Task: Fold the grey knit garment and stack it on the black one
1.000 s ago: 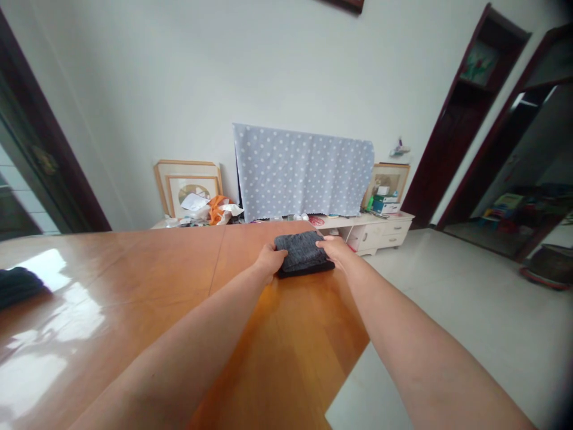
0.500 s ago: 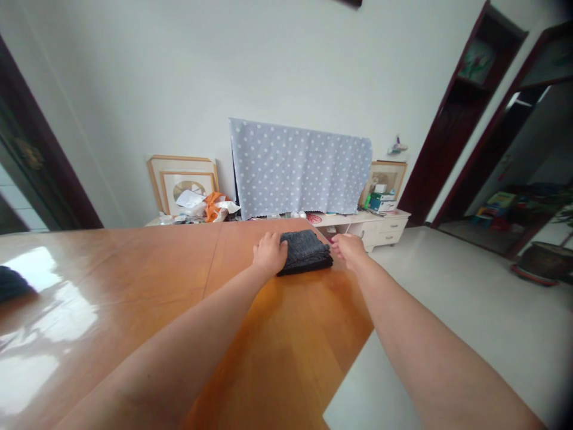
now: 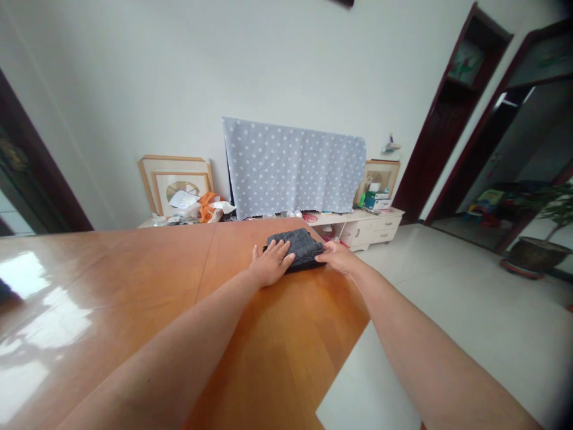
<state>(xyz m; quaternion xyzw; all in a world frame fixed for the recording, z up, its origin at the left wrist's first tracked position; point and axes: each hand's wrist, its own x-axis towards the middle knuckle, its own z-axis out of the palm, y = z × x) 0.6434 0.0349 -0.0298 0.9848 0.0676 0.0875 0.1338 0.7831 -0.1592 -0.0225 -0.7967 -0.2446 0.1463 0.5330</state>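
A dark grey folded garment [image 3: 301, 243] lies on top of a black folded layer, close to the far right edge of the wooden table [image 3: 286, 334]. My left hand [image 3: 271, 264] rests on the garment's left side with its fingers spread. At the right edge, my right hand [image 3: 336, 255] pinches the grey fabric between thumb and fingers. What kind of garment it is cannot be made out.
Behind the table, a white cabinet [image 3: 378, 227] carries a dotted blue-grey cloth cover [image 3: 295, 167], picture frames [image 3: 179, 182] and an orange bag [image 3: 208, 208]. Something dark [image 3: 6, 291] lies at the table's left edge. A potted plant [image 3: 535, 257] stands on the floor at right.
My right hand has moved left from beside the stack onto its right edge and taken hold of the fabric. My left hand has spread its fingers flat over the garment, which sits slightly turned.
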